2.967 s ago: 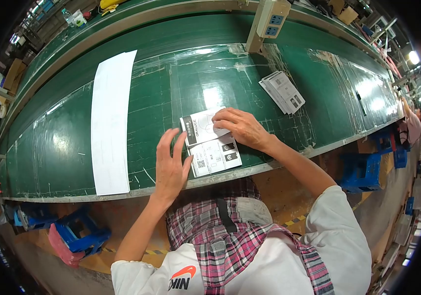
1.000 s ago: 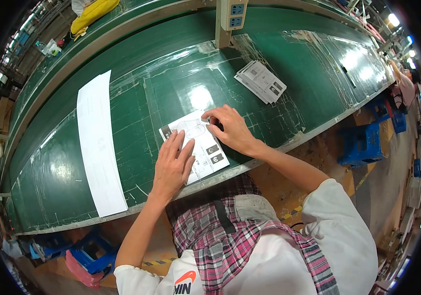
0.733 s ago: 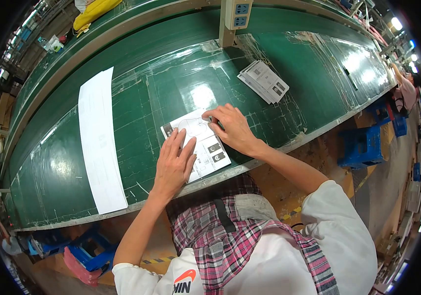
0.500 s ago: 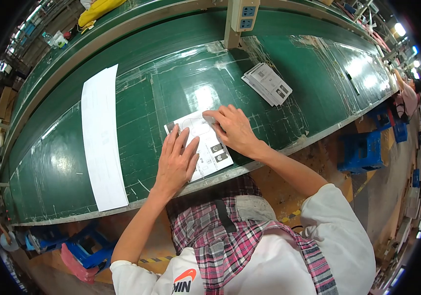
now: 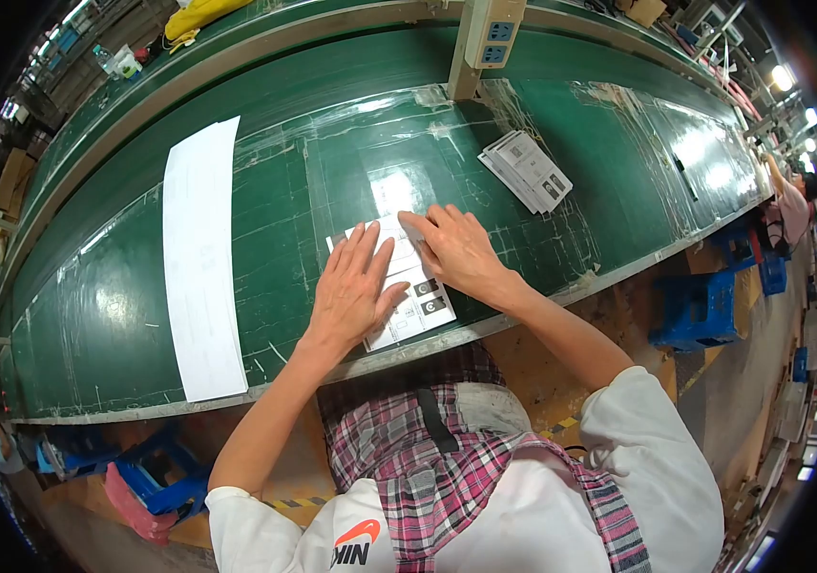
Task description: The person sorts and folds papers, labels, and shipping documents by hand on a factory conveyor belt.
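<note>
Both hands lie flat, fingers spread, on a leaflet (image 5: 407, 286) near the green table's (image 5: 265, 248) front edge: left hand (image 5: 351, 291) beside right hand (image 5: 456, 250), seemingly pressing, gripping nothing.

The printed leaflet (image 5: 418, 296) under the hands carries small text and dark symbols — too fine to read. The stack of leaflets (image 5: 529, 170) farther off is likewise illegible — only a partial logo on the white shirt (image 5: 356, 546) shows.

White leaflet (image 5: 418, 296) (blk print), green bench (image 5: 275, 248), pink-plaid apron (image 5: 447, 477).
</note>
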Demonstrator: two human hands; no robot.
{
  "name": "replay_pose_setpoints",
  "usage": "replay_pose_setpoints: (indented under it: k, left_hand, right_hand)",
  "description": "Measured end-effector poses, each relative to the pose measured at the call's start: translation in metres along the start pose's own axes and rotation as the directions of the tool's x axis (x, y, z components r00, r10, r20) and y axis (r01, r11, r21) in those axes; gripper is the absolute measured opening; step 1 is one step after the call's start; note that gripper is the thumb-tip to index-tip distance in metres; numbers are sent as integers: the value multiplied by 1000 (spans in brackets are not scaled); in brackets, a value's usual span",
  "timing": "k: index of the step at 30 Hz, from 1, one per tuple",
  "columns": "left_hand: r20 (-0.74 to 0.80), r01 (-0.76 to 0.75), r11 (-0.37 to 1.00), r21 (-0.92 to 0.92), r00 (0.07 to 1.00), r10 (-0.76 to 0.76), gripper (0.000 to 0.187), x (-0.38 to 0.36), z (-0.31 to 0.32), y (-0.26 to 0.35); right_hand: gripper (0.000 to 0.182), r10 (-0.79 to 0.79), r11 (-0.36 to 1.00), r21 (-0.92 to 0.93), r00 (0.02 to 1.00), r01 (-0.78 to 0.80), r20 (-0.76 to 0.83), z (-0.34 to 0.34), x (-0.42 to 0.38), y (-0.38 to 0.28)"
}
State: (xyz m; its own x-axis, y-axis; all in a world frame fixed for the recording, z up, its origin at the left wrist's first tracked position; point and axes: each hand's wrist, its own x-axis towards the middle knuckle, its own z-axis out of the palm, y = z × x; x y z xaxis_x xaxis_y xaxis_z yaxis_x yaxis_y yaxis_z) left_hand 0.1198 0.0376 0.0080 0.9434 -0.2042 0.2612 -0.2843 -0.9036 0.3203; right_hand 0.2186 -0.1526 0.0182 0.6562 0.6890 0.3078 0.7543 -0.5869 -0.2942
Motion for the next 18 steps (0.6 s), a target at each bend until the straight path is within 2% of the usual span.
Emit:
replay_pose_setpoints:
  k: [7,10,13,18]
  left_hand:
    - [24,12,998,-65,1000,-10,55,0,-6,-9]
    - [10,11,999,-33,1000,-10,53,0,-6,-15]
    - [-37,-41,999,16,998,41,47,-12,-8,-25]
    - [-13,-89,996,0,996,89,41,-29,-23,-37]
  right_hand:
    - [45,25,999,-36,999,-24,29,-2,1,-3]
    - [44,23,999,-47,999,-21,41,-2,1,-3]
    - [44,19,999,-47,999,-17,43,0,1,-1]
    - [44,34,998,-49,997,-31,73,-2,3,-2]
